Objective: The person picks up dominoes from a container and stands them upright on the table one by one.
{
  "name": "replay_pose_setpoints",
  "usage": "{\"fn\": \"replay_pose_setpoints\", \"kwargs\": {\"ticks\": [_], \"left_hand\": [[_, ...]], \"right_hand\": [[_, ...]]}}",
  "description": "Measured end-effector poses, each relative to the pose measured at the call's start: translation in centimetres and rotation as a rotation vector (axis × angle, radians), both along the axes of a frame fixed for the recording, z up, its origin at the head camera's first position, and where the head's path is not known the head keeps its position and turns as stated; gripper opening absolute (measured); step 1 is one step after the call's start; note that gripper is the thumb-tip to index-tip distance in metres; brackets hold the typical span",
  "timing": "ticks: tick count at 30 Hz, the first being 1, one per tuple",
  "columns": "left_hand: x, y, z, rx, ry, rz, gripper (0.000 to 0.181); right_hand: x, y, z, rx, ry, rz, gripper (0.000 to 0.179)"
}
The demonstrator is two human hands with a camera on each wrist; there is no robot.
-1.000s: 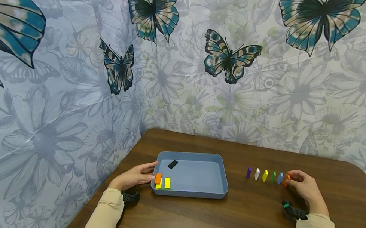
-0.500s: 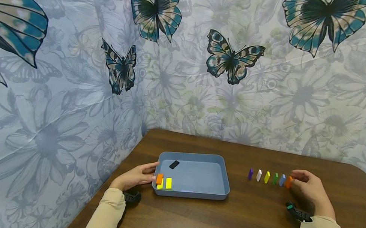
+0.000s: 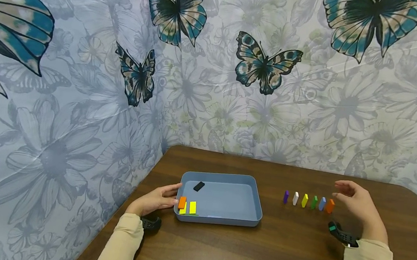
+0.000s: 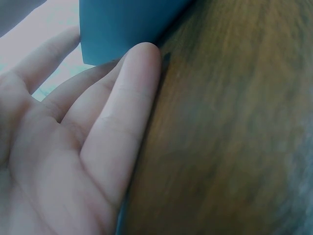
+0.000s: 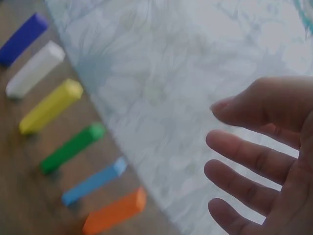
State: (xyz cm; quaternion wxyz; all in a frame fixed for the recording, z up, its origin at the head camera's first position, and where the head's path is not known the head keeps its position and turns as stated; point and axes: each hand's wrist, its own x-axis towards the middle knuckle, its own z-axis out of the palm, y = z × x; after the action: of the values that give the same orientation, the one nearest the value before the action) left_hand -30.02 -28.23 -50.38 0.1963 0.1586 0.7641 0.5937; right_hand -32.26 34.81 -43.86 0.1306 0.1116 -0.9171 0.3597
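Several coloured domino blocks stand upright in a row on the table's right side: purple (image 3: 286,197), white (image 3: 295,198), yellow (image 3: 304,200), green (image 3: 314,202), light blue (image 3: 322,204) and orange (image 3: 330,206). My right hand (image 3: 360,205) hovers just right of the orange domino, apart from it, with nothing between its loosely bent fingers. At the left, my left hand (image 3: 154,201) touches the left wall of a blue-grey tray (image 3: 217,221) with extended fingers. Inside the tray lie a black domino (image 3: 199,186), an orange domino (image 3: 182,202) and yellow dominoes (image 3: 192,207).
The brown wooden table (image 3: 240,254) meets a butterfly-printed wall covering (image 3: 210,117) at its back and left. Bare tabletop lies between the tray and the row. Each wrist wears a black strap.
My right hand has let go of the orange domino at the row's right end and lifted up and away. That domino stays standing. The left hand keeps its place at the tray.
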Motion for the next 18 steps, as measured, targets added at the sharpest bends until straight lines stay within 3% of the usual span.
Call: {"fn": "replay_pose_setpoints", "kwargs": {"ticks": [9,13,18], "left_hand": [[-0.1,0.4,0.2,-0.001,-0.005,-0.012,0.078],[-0.1,0.7,0.4,0.011,-0.008,-0.004,0.079],[0.1,0.7,0.4,0.001,-0.004,0.003,0.078]], "right_hand": [[0.4,-4.9,3.3,-0.058,-0.023,0.128,0.047],[0.0,-8.0,3.8,-0.049,0.002,0.222,0.042],[-1.6,-12.6,3.5,-0.028,0.000,0.390,0.034]]}}
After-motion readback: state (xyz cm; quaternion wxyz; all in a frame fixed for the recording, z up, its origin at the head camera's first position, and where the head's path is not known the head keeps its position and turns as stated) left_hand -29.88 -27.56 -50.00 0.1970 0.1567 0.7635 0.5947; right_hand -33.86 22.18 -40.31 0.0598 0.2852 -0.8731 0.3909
